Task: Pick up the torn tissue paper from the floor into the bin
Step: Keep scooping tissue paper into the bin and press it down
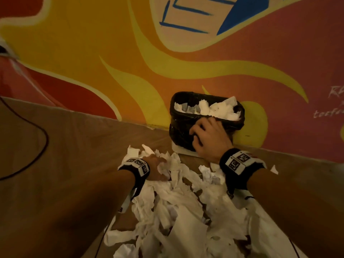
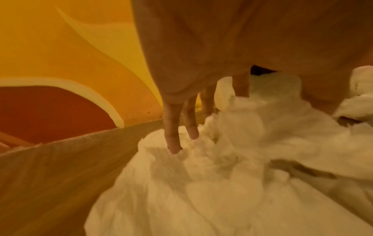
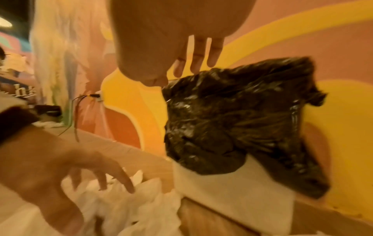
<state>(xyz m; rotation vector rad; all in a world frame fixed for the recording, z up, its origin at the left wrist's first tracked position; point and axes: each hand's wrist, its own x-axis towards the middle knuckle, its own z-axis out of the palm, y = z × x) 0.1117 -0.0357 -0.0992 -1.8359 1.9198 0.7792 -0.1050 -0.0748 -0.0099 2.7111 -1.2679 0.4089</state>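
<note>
Torn tissue paper [image 1: 178,211] is heaped on the floor [image 1: 65,146] before the bin [image 1: 186,127]; left hand [image 1: 156,164] is spread loose upon it, right hand [image 1: 208,135], released, beside the black liner [image 3: 232,119].

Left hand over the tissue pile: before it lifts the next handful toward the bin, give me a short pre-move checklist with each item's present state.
1. Left hand in contact with the torn tissue: ok, fingertips reach down into the pile.
2. Handful actually gripped: not ok, fingers are spread and not closed round any paper.
3. Right hand free of paper: ok, it hangs open in front of the bin, fingers relaxed.
4. Room left in the bin: cannot tell, tissue already shows at rim level.
5. Black liner in place over the rim: ok.
6. Floor cleared: not ok, a big pile remains.
</note>
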